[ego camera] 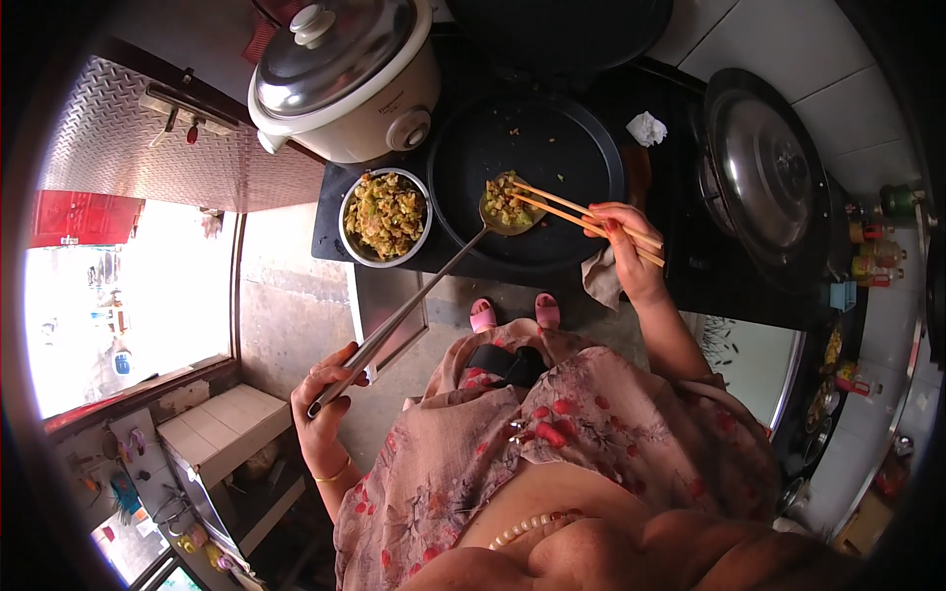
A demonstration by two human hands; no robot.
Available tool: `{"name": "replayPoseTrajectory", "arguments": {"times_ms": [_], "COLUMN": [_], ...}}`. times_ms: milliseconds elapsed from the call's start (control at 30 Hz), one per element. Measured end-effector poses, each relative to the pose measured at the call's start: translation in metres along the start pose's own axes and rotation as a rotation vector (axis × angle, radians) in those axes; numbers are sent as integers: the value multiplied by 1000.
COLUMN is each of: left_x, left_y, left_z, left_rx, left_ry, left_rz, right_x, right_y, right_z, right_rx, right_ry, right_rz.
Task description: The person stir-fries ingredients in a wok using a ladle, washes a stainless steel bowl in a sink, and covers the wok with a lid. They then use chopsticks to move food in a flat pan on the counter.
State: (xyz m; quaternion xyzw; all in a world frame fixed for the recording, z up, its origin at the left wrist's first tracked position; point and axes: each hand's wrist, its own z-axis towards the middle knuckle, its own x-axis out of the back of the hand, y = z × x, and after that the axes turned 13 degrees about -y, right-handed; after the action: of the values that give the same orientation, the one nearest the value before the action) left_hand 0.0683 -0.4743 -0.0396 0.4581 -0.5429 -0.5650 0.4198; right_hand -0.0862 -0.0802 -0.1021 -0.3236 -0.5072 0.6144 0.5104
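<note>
A long metal ladle (pixel 414 306) is gripped near the end of its handle by my left hand (pixel 325 402). Its bowl lies over the round black pan (pixel 473 140) and holds chopped green and yellow food (pixel 506 199). My right hand (pixel 628 247) holds a pair of wooden chopsticks (pixel 562 210), whose tips reach into the food in the ladle. A few crumbs are scattered on the dark surface of the pan. Left of the pan stands a steel bowl (pixel 347 235) heaped with a similar chopped mixture (pixel 388 214).
A cream electric cooker (pixel 344 118) with a metal lid stands behind the bowl. The pan's black lid (pixel 558 33) is raised at the back. On the right sits a lidded wok (pixel 768 170). A crumpled tissue (pixel 647 129) and a cloth (pixel 602 279) lie near the pan.
</note>
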Motion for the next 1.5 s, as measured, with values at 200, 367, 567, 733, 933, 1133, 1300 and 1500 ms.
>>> {"name": "replayPoseTrajectory", "arguments": {"times_ms": [200,367,567,733,933,1133,1300,1500], "left_x": [-5,-3,-2,1,-1,1,1,0], "left_y": [1,1,-1,-1,0,-1,1,1], "left_z": [1,1,2,2,4,3,5,4], "left_rx": [8,18,-11,-16,-34,-41,-33,-32], "left_ry": [24,27,0,-13,-17,-26,-20,-19], "left_rz": [-28,-36,-31,-45,-52,-28,-18,-21], "right_x": [3,5,7,8,17,39,39,28], "right_y": [-1,-6,-4,2,1,7,5,3], "right_z": [3,10,14,11,11,3,0,3], "right_rx": [-32,-55,-97,-89,-122,-126,-189,-204], "right_ry": [-39,-28,-32,-9,155,258,214,85], "right_rz": [-21,-13,-12,-9,203,562,380,286]}}
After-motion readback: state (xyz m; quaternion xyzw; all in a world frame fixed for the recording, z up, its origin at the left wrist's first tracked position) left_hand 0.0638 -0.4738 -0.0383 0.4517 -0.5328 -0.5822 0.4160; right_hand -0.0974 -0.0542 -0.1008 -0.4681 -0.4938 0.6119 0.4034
